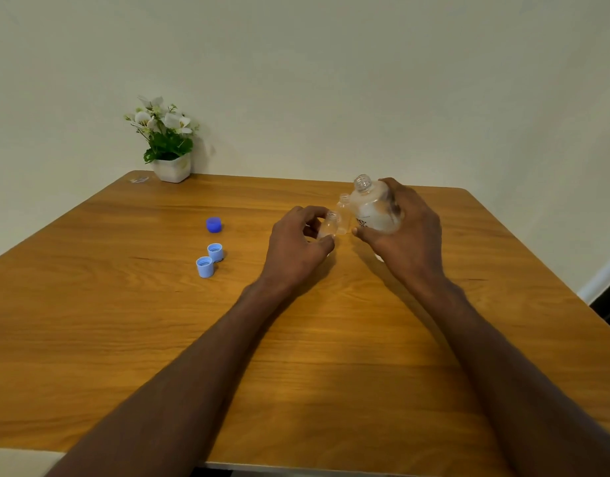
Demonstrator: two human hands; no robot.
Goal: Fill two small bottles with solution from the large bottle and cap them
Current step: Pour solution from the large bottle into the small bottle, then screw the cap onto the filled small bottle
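Gripping the large clear bottle [374,208] from its far and right sides, the right hand [405,232] has its fingers curled over the top of the body and its thumb under the near edge. That bottle is uncapped and tilted, its open neck pointing up and toward the left hand, and dark print shows on the label just above the thumb. It is lifted off the wooden table [296,339]; how much liquid it holds cannot be told.

Just left of the right thumb, the left hand [296,242] pinches a small clear bottle [329,226] between thumb and forefinger, the other fingers curled loosely behind. This small bottle is uncapped, with its mouth up. A second small bottle [344,213], also open, stands between the two hands, just beyond the first and right beside the large bottle's body; whether they touch cannot be told. Neither small bottle shows a clear liquid level.

Well to the left of the left hand, three caps lie loose on the table. Two light blue caps [210,259] sit side by side with their open sides up, touching or nearly so. Beyond them, a darker blue cap [214,224] rests with its closed top up.

Far beyond the left hand, at the table's back corner against the wall, stands a white pot of white flowers [169,142], with a small clear scrap [138,180] just to its left.
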